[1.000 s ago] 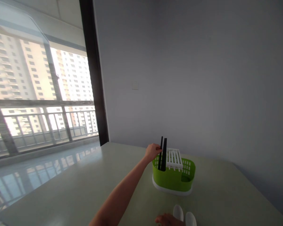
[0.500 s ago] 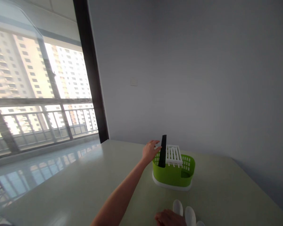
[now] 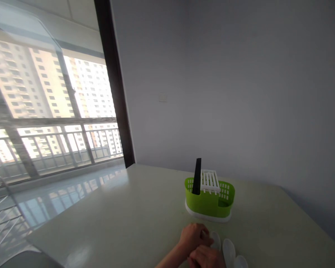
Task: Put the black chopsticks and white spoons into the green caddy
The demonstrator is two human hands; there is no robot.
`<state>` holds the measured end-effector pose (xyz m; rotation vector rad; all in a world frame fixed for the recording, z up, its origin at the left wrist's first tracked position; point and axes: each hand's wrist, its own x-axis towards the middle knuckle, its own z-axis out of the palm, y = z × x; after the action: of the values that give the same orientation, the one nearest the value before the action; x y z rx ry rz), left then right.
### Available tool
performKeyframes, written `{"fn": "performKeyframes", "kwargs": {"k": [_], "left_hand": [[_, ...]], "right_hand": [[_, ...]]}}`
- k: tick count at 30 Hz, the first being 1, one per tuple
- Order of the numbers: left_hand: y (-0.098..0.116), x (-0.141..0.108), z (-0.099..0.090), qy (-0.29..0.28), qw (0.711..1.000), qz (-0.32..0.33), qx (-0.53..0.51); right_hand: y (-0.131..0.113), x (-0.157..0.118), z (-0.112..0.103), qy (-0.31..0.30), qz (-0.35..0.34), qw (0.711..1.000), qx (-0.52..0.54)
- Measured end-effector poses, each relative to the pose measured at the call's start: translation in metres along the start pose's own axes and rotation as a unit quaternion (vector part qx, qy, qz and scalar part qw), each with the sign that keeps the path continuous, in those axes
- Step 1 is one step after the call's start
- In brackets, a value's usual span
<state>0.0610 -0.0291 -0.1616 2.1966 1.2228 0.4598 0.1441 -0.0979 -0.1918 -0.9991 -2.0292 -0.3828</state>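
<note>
Grey, plain walls (image 3: pixel 240 93) behind the surface (image 3: pixel 114 219), meeting at a faint vertical corner; tone darker toward the right edge. Small pale wall plate (image 3: pixel 163 98) noted left of the corner. Dark upright frame (image 3: pixel 115 82) divides wall from window (image 3: pixel 56 121). Beyond the glass: railing (image 3: pixel 69 143), tall pale apartment blocks (image 3: pixel 19 80), strong daylight, partly washed out. Glossy floor (image 3: pixel 40 208) mirrors the window. Surface pale, smooth, with sheen patches. Thin metal bars (image 3: pixel 4 217), far left.
</note>
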Motion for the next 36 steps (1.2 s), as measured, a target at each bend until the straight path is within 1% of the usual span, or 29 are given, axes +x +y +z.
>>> {"fn": "performKeyframes", "kwargs": {"k": [3,6,8,10,13,15,17,19,21,22,27,30,33,36], "left_hand": [[0.001,0.01,0.009,-0.015,1.0,-0.003,-0.004],[-0.002,0.017,0.013,0.001,1.0,-0.002,-0.031],[-0.004,0.017,0.01,0.024,0.998,-0.002,-0.058],[-0.003,0.013,-0.002,0.057,0.996,-0.002,-0.073],[0.005,-0.002,-0.031,0.118,0.99,0.011,-0.075],[0.016,-0.015,-0.052,0.17,0.982,0.033,-0.074],[0.026,-0.029,-0.068,0.219,0.972,0.057,-0.065],[0.034,-0.041,-0.077,0.249,0.965,0.073,-0.045],[0.037,-0.051,-0.078,0.261,0.961,0.087,-0.022],[0.038,-0.055,-0.077,0.264,0.96,0.092,-0.011],[0.034,-0.064,-0.07,0.278,0.953,0.111,0.041],[0.032,-0.065,-0.073,0.286,0.947,0.125,0.069],[0.037,-0.064,-0.089,0.312,0.934,0.151,0.091],[0.05,-0.056,-0.121,0.373,0.908,0.164,0.099]], "right_hand": [[0.006,0.002,-0.01,-0.05,0.041,0.998,0.018],[0.008,0.005,-0.018,-0.055,0.093,0.993,0.052],[0.009,0.007,-0.022,-0.044,0.148,0.984,0.093],[0.009,0.009,-0.025,-0.023,0.226,0.964,0.138],[0.009,0.011,-0.03,0.019,0.338,0.924,0.176],[0.01,0.012,-0.032,0.033,0.375,0.908,0.181],[0.01,0.013,-0.032,0.019,0.379,0.905,0.19],[0.01,0.014,-0.031,-0.025,0.359,0.909,0.209],[0.008,0.014,-0.029,-0.067,0.34,0.913,0.217],[0.008,0.014,-0.028,-0.079,0.335,0.914,0.215],[0.004,0.015,-0.027,-0.095,0.326,0.92,0.197],[0.003,0.015,-0.029,-0.104,0.318,0.922,0.197],[0.004,0.014,-0.029,-0.1,0.317,0.922,0.197],[0.008,0.012,-0.029,-0.071,0.321,0.924,0.195]]}}
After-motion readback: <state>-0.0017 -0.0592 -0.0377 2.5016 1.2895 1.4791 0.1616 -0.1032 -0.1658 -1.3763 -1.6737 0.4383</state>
